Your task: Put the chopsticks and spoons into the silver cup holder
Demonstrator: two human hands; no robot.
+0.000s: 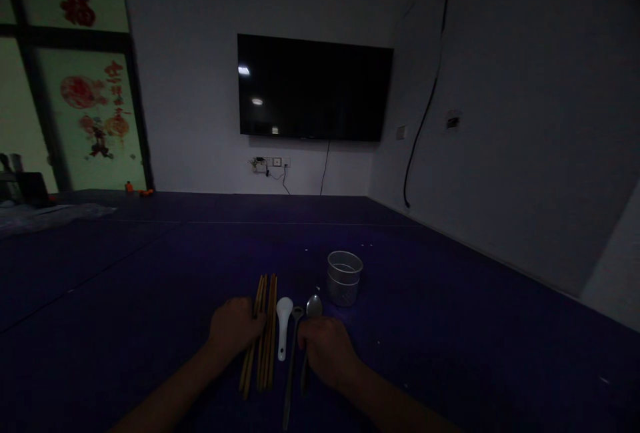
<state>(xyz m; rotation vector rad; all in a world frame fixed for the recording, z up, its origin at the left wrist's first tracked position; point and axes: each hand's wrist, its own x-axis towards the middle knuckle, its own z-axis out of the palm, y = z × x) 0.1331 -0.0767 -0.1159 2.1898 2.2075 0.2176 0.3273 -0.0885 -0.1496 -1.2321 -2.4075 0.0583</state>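
Observation:
Several wooden chopsticks lie lengthwise on the dark blue surface. My left hand is closed at their left side, with its thumb across some of them. Just right of the chopsticks is a white soup spoon, bowl end away from me. Beside it lies a long, thin metal utensil with a ring-like far end; its kind is unclear. My right hand is closed over the handle of a metal spoon, whose bowl shows beyond my fingers. A round metal container stands upright past my right hand.
The dark blue surface stretches to the walls, with small white specks on it. A plastic sheet and dark objects are at the far left. Small orange items sit by the door. A black television and a hanging cable are on the walls.

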